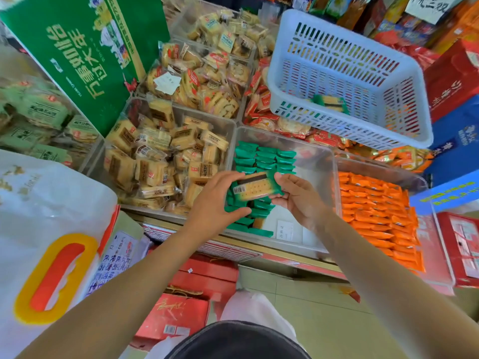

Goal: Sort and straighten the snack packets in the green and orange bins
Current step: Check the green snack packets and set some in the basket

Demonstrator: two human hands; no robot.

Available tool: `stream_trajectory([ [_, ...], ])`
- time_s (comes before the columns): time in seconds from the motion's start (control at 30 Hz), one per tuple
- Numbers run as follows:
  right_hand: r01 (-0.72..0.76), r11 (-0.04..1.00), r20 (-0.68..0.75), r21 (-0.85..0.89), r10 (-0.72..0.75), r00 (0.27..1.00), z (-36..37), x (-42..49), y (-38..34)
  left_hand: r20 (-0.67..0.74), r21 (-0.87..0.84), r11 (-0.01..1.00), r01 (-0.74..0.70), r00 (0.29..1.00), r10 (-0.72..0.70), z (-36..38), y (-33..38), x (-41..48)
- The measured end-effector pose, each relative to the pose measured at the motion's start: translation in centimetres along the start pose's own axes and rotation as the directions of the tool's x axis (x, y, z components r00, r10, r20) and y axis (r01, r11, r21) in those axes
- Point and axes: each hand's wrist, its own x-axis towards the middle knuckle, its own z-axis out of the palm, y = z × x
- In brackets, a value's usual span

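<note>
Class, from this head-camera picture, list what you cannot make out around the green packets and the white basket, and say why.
Head view: print on the held green packet is motion-blurred and unreadable.
Head view: some stacked green packets lie hidden beneath the left hand and right hand.
Head view: writing on the paper slip is too small.
Head view: red packets are partly covered by the white basket.

Shop counter (285,258) with clear plastic bins (320,165) side by side

A snack shop: clear bins (321,151) of wrapped biscuit packets (155,161), stacked gift boxes (456,73), a handwritten price sign (427,6).
</note>
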Motion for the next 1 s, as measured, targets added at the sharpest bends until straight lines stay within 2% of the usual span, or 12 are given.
stream_trajectory([
  [0.07,0.013,1.0,0.015,0.016,-0.013,1.0,-0.1,-0.4,-0.2,-0.043,0.054,0.998,-0.026,0.999,0.028,0.3,0.3,-0.2],
  [0.13,0.028,0.999,0.046,0.046,-0.03,0.998,-0.6,-0.6,-0.4,-0.052,-0.01,0.999,0.041,0.998,-0.041,0.3,0.8,-0.3],
  [0.23,0.039,0.999,0.056,-0.001,-0.039,0.998,-1.2,-0.9,-0.3,0.054,-0.241,0.955,0.176,0.984,-0.168,0.4,1.4,-0.2],
  [0.3,0.052,0.998,0.034,-0.045,-0.051,0.998,-1.3,-1.1,-0.1,0.102,-0.429,0.87,0.242,0.97,-0.219,0.6,1.6,-0.2],
  [0.37,0.07,0.996,0.0,-0.059,-0.07,0.998,-1.4,-1.2,0.0,0.129,-0.548,0.787,0.282,0.959,-0.254,0.7,1.9,-0.1],
  [0.47,0.076,0.997,-0.083,-0.006,-0.076,0.994,-1.6,-1.2,0.0,0.153,-0.602,0.727,0.33,0.941,-0.301,0.8,2.3,0.0],
  [0.57,0.06,0.998,-0.118,-0.006,-0.06,0.991,-1.8,-1.0,0.0,0.183,-0.599,0.71,0.37,0.927,-0.328,0.8,2.2,0.1],
  [0.67,0.025,1.0,-0.134,-0.013,-0.026,0.991,-2.0,-0.6,0.2,0.182,-0.565,0.736,0.372,0.927,-0.329,1.0,1.8,0.6],
  [0.73,-0.064,0.998,-0.127,-0.019,0.061,0.99,-2.1,-0.2,0.4,0.139,-0.484,0.814,0.322,0.946,-0.291,1.4,1.3,0.9],
  [0.8,-0.185,0.982,-0.082,0.04,0.188,0.979,-2.1,0.3,0.4,0.074,-0.342,0.912,0.225,0.974,-0.213,1.8,0.9,1.3],
  [0.87,-0.25,0.958,-0.034,0.141,0.257,0.966,-2.3,0.8,0.1,0.01,-0.16,0.979,0.13,0.991,-0.13,2.0,0.6,1.6],
  [1.0,-0.256,0.937,-0.005,0.238,0.265,0.964,-3.1,2.0,-0.6,0.006,0.141,0.99,0.013,1.0,-0.014,2.4,0.0,2.6],
])
